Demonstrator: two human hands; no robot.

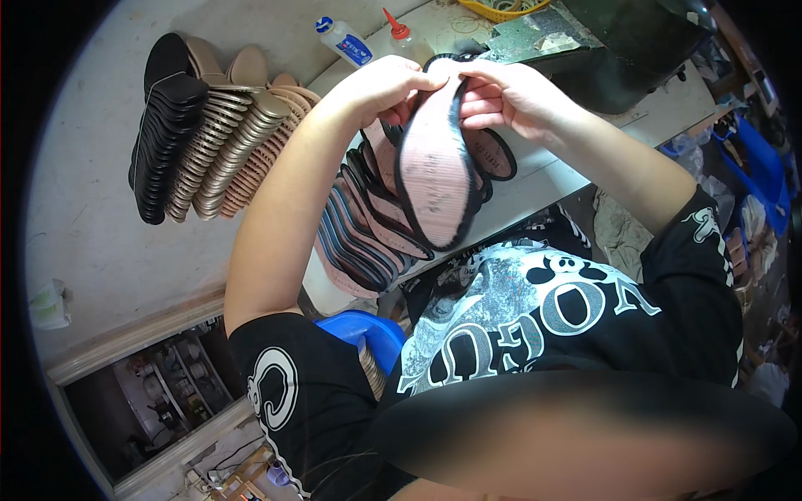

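A shoe insole [433, 179] with a pink ribbed face and a black rim hangs from both my hands above the white worktable. My left hand [388, 88] pinches its upper left edge between thumb and fingers. On the opposite edge, my right hand [505, 93] grips with thumb and forefinger while the other fingers curl loosely. Just below and left of it, a fanned row of similar pink insoles with dark edges [361, 238] lies on the table. Another pink insole [493, 153] shows partly behind the held one, near my right hand.
Stacked black, gold and beige insoles [213, 134] stand by the wall at left. Beyond my hands are a white bottle with a blue cap [344, 42], a red-nozzled bottle [401, 33] and a yellow basket [505, 8]. A dark green sheet [547, 37] lies at far right.
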